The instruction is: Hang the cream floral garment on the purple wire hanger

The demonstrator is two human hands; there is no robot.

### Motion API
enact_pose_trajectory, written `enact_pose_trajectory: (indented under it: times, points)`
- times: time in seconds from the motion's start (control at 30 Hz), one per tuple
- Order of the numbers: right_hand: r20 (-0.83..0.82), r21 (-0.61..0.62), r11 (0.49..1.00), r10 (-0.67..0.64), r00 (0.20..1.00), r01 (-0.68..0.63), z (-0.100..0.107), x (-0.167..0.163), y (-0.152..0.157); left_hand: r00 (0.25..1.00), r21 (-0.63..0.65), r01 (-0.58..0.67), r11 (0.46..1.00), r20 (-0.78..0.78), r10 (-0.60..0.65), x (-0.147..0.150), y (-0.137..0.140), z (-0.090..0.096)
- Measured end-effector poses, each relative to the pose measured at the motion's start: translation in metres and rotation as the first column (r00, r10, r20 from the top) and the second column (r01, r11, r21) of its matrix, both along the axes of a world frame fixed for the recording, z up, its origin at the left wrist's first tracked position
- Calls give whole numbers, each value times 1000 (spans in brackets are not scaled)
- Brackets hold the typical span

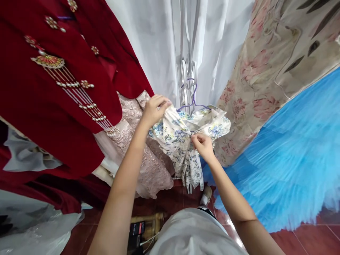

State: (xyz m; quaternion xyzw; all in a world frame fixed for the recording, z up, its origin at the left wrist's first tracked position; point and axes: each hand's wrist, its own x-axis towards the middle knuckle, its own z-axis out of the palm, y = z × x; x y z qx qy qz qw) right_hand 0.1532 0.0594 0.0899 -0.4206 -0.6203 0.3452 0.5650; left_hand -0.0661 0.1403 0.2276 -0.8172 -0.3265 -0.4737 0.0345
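A white dress with a blue and yellow floral print [172, 136] hangs from a purple hanger [194, 101] in front of me. My left hand [156, 109] is closed on the dress at its left shoulder, with the fingertips pinching the cloth. At the middle of the neckline, my right hand [203, 144] pinches the fabric between thumb and fingers. The purple hanger's hook meets a white hanging rack [184, 74] of loops behind it. The lower part of the dress falls in folds below my right hand.
To the left hang a dark red velvet garment [87, 21] with beaded ornaments and a pink brocade garment [152, 168]. A beige floral garment [239, 102] and a blue tulle skirt [287, 148] hang on the right. White curtains [151, 39] stand behind. A low wooden stool [158, 223] holds a phone.
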Motion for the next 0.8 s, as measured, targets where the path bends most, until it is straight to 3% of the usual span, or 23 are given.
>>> enact_pose_trajectory:
  times: [0.1,0.2,0.27,0.33,0.4,0.47,0.53,0.67,0.73,0.8]
  points:
    - [51,-34,998,57,997,-55,-8,4,-6,996,-142,-9,990,87,22,-52,20,-24]
    - [83,-91,988,134,988,-126,-15,3,-10,942,-301,32,953,327,71,-82,26,-61]
    - [94,-109,978,186,978,-176,-21,1,-11,828,-388,105,916,544,135,-84,18,-89]
    - [101,-125,969,225,969,-212,-30,1,-13,626,-426,166,889,742,239,-73,1,-117]
    - [105,-141,969,217,970,-202,-40,2,-13,434,-434,179,883,840,325,-55,-22,-142]
    - [126,-129,987,115,985,-99,-50,5,-13,362,-448,169,878,857,367,-36,-48,-165]
    - [147,-81,996,-35,989,47,-58,11,-11,394,-461,152,874,839,374,-21,-72,-185]
    - [129,42,977,-213,969,209,-62,24,-19,615,-508,31,861,688,384,1,-109,-210]
    - [143,93,982,-176,974,164,-62,26,-31,709,-531,-4,848,596,376,15,-122,-214]
    - [178,78,997,6,984,-20,-63,22,-46,819,-570,17,821,479,316,34,-131,-215]
